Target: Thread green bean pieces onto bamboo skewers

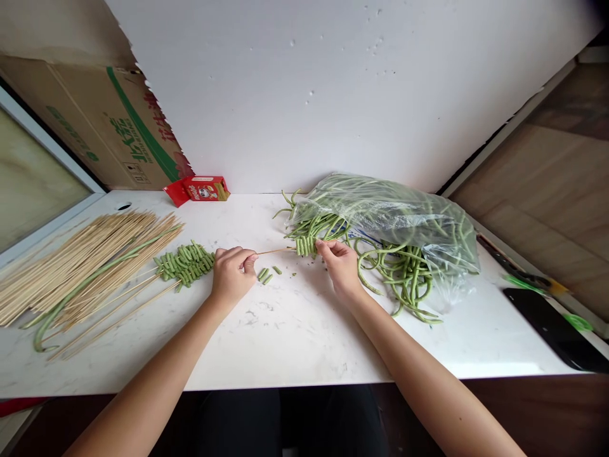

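Skewer of thin brown wood [275, 252] stretches between two bare hands above the white marbled table [285, 343]. The left hand [233, 270] pinches it between thumb and finger. The right hand [339, 261] pinches at the right end of short green bean pieces [305, 246], threaded in a row. Near it, I see a clear plastic bag [394, 206] partly covering long green beans [415, 273].
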Motion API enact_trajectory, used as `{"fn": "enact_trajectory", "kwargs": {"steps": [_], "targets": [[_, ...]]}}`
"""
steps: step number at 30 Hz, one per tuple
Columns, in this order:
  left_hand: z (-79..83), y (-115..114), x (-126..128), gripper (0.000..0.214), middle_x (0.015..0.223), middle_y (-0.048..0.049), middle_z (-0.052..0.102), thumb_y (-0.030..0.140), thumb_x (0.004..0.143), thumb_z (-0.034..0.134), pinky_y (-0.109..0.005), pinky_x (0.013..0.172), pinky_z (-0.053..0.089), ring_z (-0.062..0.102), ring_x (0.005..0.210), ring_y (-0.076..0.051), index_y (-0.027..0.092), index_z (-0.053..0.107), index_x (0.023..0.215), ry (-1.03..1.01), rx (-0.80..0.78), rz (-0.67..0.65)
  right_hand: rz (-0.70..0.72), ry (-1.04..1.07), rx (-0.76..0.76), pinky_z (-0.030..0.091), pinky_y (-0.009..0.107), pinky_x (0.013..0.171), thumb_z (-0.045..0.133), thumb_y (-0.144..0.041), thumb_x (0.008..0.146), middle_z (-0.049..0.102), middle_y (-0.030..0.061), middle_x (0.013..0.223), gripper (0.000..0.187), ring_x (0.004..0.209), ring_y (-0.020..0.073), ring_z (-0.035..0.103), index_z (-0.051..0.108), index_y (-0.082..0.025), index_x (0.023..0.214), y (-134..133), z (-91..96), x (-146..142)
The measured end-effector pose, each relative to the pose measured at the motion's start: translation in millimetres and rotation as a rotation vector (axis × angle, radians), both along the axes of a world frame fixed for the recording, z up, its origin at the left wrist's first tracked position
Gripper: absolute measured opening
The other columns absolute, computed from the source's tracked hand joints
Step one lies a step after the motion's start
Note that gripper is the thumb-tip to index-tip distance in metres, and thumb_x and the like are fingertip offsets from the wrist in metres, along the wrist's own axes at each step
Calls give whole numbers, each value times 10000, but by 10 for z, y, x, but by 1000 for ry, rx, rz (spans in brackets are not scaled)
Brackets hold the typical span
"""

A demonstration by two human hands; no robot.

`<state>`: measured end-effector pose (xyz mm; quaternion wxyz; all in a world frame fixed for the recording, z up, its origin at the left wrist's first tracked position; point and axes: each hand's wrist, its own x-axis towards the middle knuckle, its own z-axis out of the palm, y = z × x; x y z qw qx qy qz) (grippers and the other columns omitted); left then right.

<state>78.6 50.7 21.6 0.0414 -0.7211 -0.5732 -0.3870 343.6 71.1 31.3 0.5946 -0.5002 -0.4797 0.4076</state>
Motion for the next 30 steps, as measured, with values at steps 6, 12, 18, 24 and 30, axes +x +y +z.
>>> {"fn": "enact_trajectory", "kwargs": {"steps": [6,12,18,24,30], "targets": [[8,29,-39,218,657,-15,634,208,955,568,-378,820,401,587,654,-197,218,710,790,-33,-7,18,64,4,-12,455,328,685,836,-659,799,737,49,794,462,713,181,586,772,-202,781,-13,51,-1],[-3,76,-119,198,690,-18,659,192,947,571,-367,798,393,585,663,-200,211,713,810,-105,-28,63,179,-491,190,465,399,805,778,-490,919,772,65,836,266,796,238,614,835,-232,948,-83,32,-83],[24,96,-142,191,685,-15,660,169,936,582,-358,790,387,586,674,-202,215,693,788,-122,-41,66,315,-952,327,447,424,851,768,-335,953,754,93,834,136,868,279,594,842,-233,902,-106,8,-324],[31,105,-194,194,686,-15,654,171,941,579,-356,792,385,581,675,-200,213,694,790,-144,-24,56,366,-1015,326,471,402,844,799,-226,905,739,83,831,47,893,277,587,846,-230,906,-94,-15,-496],[22,113,-230,209,701,-18,671,186,957,566,-359,790,386,574,661,-194,211,701,800,-170,1,45,338,-797,364,500,417,845,753,-270,937,805,94,949,87,930,279,653,835,-241,927,44,69,-259]]}}
